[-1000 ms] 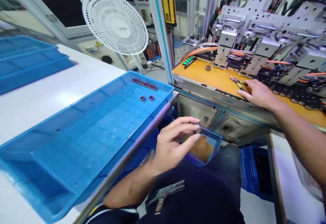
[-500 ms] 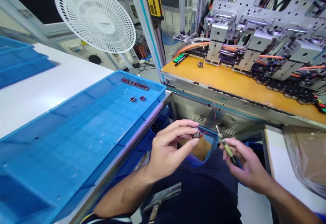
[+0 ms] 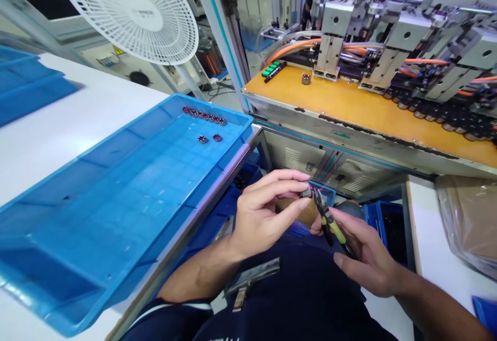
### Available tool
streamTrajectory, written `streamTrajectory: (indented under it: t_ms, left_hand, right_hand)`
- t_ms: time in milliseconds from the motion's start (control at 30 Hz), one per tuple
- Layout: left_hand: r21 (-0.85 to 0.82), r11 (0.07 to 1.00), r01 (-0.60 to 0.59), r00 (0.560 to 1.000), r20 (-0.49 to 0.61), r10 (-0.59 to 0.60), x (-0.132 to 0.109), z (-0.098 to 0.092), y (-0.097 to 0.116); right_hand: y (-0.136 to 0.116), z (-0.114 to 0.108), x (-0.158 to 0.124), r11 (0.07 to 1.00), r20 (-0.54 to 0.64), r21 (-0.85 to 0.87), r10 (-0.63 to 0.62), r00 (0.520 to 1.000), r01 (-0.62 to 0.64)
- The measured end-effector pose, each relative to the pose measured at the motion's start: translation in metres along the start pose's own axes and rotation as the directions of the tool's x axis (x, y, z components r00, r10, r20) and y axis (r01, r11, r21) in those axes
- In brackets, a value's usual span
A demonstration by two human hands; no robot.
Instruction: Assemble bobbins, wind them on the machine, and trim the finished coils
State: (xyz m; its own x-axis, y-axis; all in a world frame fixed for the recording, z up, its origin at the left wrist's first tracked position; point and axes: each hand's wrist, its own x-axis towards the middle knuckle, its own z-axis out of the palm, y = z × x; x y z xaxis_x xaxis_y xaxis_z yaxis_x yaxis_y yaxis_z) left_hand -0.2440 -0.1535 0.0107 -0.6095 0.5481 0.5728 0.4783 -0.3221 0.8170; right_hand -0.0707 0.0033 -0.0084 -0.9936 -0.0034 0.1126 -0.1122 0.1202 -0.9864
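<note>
My left hand (image 3: 264, 209) pinches a small round wound part (image 3: 306, 192) with thin red wires between thumb and fingertips, above my lap. My right hand (image 3: 363, 255) grips small cutters with yellow-green handles (image 3: 330, 223), their jaws right at the part's wires. Under both hands, a small blue bin (image 3: 328, 193) rests on my lap. A large blue tray (image 3: 128, 186) at left holds a row of similar small parts (image 3: 204, 116) at its far edge and two loose ones (image 3: 209, 138).
A white fan (image 3: 128, 12) stands behind the tray on the white table (image 3: 70, 123). An orange machine deck (image 3: 349, 108) with metal fixtures (image 3: 388, 30), one small part (image 3: 306, 78) and a green-capped marker (image 3: 274, 70) lies ahead. Blue crates (image 3: 382, 222) sit below.
My right hand left the orange deck with the cutters and came down to my lap, bringing the jaws up to the part held by my left hand. The view tilted down slightly.
</note>
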Motion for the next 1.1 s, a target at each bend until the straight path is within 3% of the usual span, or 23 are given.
streamTrajectory:
  t_ms: [300, 567, 800, 933, 1100]
  left_hand:
    - [-0.021, 1.000, -0.012, 1.000, -0.015, 0.012, -0.001, -0.001, -0.004]
    - [0.004, 1.000, -0.016, 1.000, -0.017, 0.016, -0.002, -0.001, -0.007]
    - [0.012, 0.998, -0.062, 0.998, 0.016, 0.062, -0.004, -0.003, -0.011]
    - [-0.012, 0.984, -0.180, 0.983, 0.029, 0.180, -0.003, -0.005, -0.016]
    - [-0.122, 0.970, -0.211, 0.977, -0.016, 0.211, -0.004, 0.000, -0.019]
  right_hand:
    - [-0.004, 0.005, 0.012, 0.994, -0.057, 0.075, -0.074, 0.996, 0.078]
    - [-0.003, 0.006, 0.013, 0.994, -0.079, -0.045, -0.105, 0.991, 0.102]
    - [-0.006, 0.002, 0.010, 0.987, -0.217, -0.014, 0.152, 0.964, -0.159]
    - [-0.014, -0.007, 0.000, 0.986, -0.192, 0.012, 0.166, 0.967, -0.167]
    - [-0.022, -0.007, -0.012, 0.991, -0.140, -0.002, 0.133, 0.981, -0.134]
